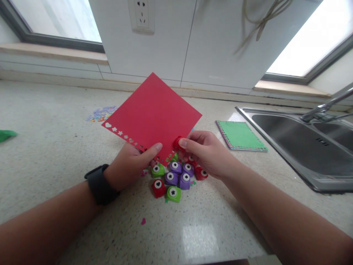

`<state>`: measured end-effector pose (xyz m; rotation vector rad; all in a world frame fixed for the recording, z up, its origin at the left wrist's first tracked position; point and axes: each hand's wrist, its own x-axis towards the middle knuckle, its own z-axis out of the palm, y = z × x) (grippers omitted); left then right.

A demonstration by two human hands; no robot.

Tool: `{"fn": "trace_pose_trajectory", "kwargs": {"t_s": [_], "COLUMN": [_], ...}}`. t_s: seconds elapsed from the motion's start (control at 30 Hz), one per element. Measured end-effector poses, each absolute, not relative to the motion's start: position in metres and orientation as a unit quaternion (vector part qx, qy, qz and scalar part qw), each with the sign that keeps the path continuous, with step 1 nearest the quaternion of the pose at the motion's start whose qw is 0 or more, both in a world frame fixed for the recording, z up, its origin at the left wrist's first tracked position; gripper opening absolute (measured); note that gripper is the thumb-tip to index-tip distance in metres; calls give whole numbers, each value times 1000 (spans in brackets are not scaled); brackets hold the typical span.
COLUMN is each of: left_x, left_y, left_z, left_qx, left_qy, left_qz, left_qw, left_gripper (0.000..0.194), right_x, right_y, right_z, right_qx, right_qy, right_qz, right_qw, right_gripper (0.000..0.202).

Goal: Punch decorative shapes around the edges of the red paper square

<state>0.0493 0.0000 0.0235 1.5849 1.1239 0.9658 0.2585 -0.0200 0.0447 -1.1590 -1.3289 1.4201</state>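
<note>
From the head cam, a smooth red paper sheet (pretty heart and star cutouts along its edge, btw) is pinched by the left hand above a speckled counter. A rounded red punch is gripped against the sheet by the right hand. Chunky plastic-looking punches are clustered below.

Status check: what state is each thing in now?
Red sheet, held, punched along one edge, partly along another
Left hand, gripping the sheet
Red punch, held at the sheet's edge
Right hand, pinching the punch
Other punches, clustered on counter
Paper stack, flat
Outlet, nothing plugged in
Cable, bundled
Faucet, cannot tell if running
</note>
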Motion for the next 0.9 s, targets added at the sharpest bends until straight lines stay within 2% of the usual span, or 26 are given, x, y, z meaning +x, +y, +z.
{"fn": "trace_pose_trajectory", "kwargs": {"t_s": [0.2,0.4,0.5,0.9], "left_x": [50,49,48,48], "left_y": [0,-1,0,0], "left_z": [25,26,23,23], "left_qx": [643,678,686,680], "left_qy": [457,469,472,472], "left_qz": [398,391,399,392], "left_qw": [468,408,385,401], "left_gripper": [15,24,20,26], "right_x": [258,259,259,261], "right_y": [-20,-19,-19,-16], "right_z": [45,44,43,40], "right_qx": [-463,-461,-462,-430], "right_qy": [-535,-538,-532,-481], "right_qz": [567,563,566,607], "right_qw": [423,426,429,463], "right_gripper": [34,34,33,29]}}
